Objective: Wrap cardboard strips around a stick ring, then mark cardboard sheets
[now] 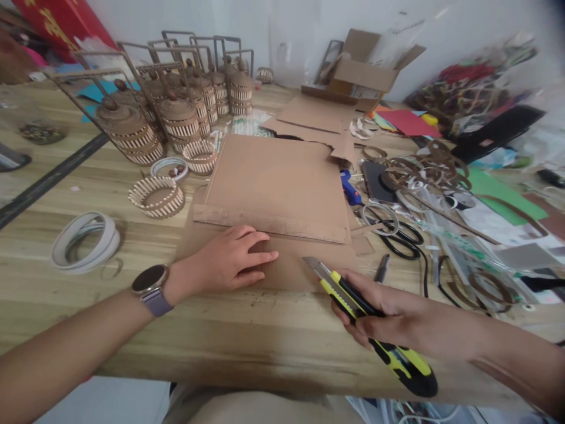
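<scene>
My left hand (233,259) lies with spread fingers on a brown cardboard sheet (291,265), a watch on its wrist. Just beyond the fingertips a narrow cardboard strip (273,225) with a dark, scuffed face runs across the near side of a larger cardboard piece (278,176). In my right hand (375,306) is a yellow and black utility knife (353,300), my fingers wrapped round its handle. Its blade is out, pointing up and left above the lower sheet's right part. Whether the blade tip touches the cardboard I cannot tell.
Several lidded slatted baskets (180,118) with tall handles stand at the back left. Nearer are an open slatted ring (156,197) and white rings (86,241). On the right lie scissors (404,238), a blue glue gun (351,187) and curled brown strips (428,168). Behind stands an open box (362,73).
</scene>
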A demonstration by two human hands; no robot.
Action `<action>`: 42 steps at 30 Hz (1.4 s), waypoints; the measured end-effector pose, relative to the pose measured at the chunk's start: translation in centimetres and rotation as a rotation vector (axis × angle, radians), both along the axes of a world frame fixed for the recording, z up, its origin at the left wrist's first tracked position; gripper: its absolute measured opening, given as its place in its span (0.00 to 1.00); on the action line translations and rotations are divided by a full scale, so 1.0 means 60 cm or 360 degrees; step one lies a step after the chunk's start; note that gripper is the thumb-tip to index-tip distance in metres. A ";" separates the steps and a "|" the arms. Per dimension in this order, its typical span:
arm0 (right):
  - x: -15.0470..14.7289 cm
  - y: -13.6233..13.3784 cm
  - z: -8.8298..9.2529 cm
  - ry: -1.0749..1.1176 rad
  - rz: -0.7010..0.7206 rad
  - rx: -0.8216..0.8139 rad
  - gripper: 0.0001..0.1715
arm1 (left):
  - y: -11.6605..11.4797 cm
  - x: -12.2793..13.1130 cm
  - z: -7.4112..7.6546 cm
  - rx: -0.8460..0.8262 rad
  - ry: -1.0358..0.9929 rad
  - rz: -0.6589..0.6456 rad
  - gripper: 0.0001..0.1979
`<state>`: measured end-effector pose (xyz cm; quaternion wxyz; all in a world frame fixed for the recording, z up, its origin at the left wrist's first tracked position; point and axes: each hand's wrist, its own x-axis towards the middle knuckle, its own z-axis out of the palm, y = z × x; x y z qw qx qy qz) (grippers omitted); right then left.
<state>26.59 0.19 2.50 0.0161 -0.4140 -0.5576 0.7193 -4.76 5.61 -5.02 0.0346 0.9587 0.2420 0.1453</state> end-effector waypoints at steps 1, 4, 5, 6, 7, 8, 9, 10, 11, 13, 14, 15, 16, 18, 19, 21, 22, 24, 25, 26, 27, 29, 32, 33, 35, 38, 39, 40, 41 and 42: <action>-0.001 0.000 -0.001 0.0000 0.0007 0.0006 0.17 | 0.001 0.001 0.003 0.0015 0.0021 -0.0004 0.19; -0.005 0.003 -0.004 -0.0020 0.0027 0.0086 0.16 | 0.007 0.009 0.009 0.0059 0.0089 0.0005 0.19; -0.006 0.007 -0.006 -0.0064 0.0041 0.0154 0.15 | 0.008 0.014 0.010 0.0071 0.0103 0.0021 0.19; -0.006 0.011 -0.009 -0.0122 0.0059 0.0242 0.14 | 0.010 0.018 0.010 0.0081 0.0110 0.0037 0.19; -0.005 0.016 -0.011 -0.0191 0.0081 0.0345 0.15 | 0.011 0.023 0.009 0.0091 0.0109 0.0044 0.19; -0.005 0.022 -0.013 -0.0268 0.0113 0.0458 0.17 | 0.012 0.028 0.007 0.0097 0.0102 0.0038 0.19; -0.005 0.028 -0.014 -0.0347 0.0155 0.0578 0.20 | 0.013 0.033 0.004 0.0101 0.0094 0.0019 0.20; -0.006 0.034 -0.014 -0.0426 0.0207 0.0711 0.21 | 0.013 0.037 0.001 0.0098 0.0094 -0.0012 0.20; -0.008 0.039 -0.013 -0.0513 0.0272 0.0855 0.21 | 0.013 0.040 -0.003 0.0086 0.0105 -0.0044 0.21; -0.018 0.044 -0.008 -0.0729 0.0456 0.1154 0.16 | 0.012 0.045 -0.009 0.0044 0.0158 -0.0075 0.23; -0.025 0.045 -0.006 -0.0842 0.0570 0.1288 0.13 | 0.011 0.047 -0.012 0.0023 0.0192 -0.0073 0.23; -0.034 0.044 -0.005 -0.0957 0.0685 0.1403 0.11 | 0.010 0.048 -0.013 0.0008 0.0222 -0.0067 0.24; -0.043 0.043 -0.004 -0.1064 0.0799 0.1494 0.11 | 0.009 0.049 -0.014 0.0000 0.0241 -0.0061 0.24; -0.060 0.038 -0.007 -0.1228 0.0982 0.1639 0.10 | 0.008 0.050 -0.013 0.0006 0.0249 -0.0057 0.24; -0.068 0.036 -0.009 -0.1286 0.1047 0.1698 0.10 | 0.007 0.050 -0.013 0.0011 0.0248 -0.0058 0.23; -0.079 0.033 -0.014 -0.1371 0.1129 0.1783 0.13 | 0.006 0.051 -0.013 0.0024 0.0244 -0.0059 0.23; -0.083 0.033 -0.016 -0.1398 0.1153 0.1810 0.15 | 0.005 0.051 -0.013 0.0032 0.0242 -0.0056 0.23; -0.087 0.032 -0.018 -0.1424 0.1173 0.1833 0.17 | 0.005 0.052 -0.015 0.0050 0.0237 -0.0048 0.24; -0.087 0.032 -0.019 -0.1423 0.1169 0.1835 0.18 | 0.004 0.052 -0.015 0.0061 0.0234 -0.0045 0.24; -0.086 0.032 -0.019 -0.1418 0.1160 0.1836 0.19 | 0.004 0.053 -0.016 0.0070 0.0235 -0.0043 0.25; -0.085 0.031 -0.019 -0.1411 0.1154 0.1836 0.20 | 0.004 0.053 -0.016 0.0078 0.0237 -0.0045 0.25; -0.083 0.031 -0.021 -0.1405 0.1148 0.1849 0.22 | 0.003 0.053 -0.016 0.0092 0.0239 -0.0053 0.24; -0.079 0.031 -0.026 -0.1395 0.1153 0.1895 0.23 | 0.003 0.053 -0.015 0.0100 0.0230 -0.0053 0.24; -0.079 0.030 -0.027 -0.1378 0.1144 0.1913 0.22 | 0.003 0.054 -0.016 0.0101 0.0226 -0.0051 0.24; -0.079 0.030 -0.027 -0.1343 0.1114 0.1953 0.22 | 0.003 0.054 -0.017 0.0100 0.0218 -0.0049 0.24; -0.083 0.031 -0.022 -0.1358 0.1138 0.1958 0.26 | 0.003 0.054 -0.017 0.0101 0.0217 -0.0049 0.24; -0.084 0.031 -0.020 -0.1385 0.1162 0.1950 0.27 | 0.003 0.053 -0.017 0.0099 0.0219 -0.0051 0.24; -0.086 0.032 -0.018 -0.1407 0.1188 0.1938 0.28 | 0.003 0.053 -0.016 0.0094 0.0221 -0.0053 0.23; -0.087 0.032 -0.017 -0.1423 0.1204 0.1928 0.28 | 0.003 0.053 -0.015 0.0088 0.0224 -0.0055 0.23; -0.087 0.033 -0.017 -0.1430 0.1205 0.1925 0.27 | 0.003 0.053 -0.014 0.0080 0.0228 -0.0057 0.23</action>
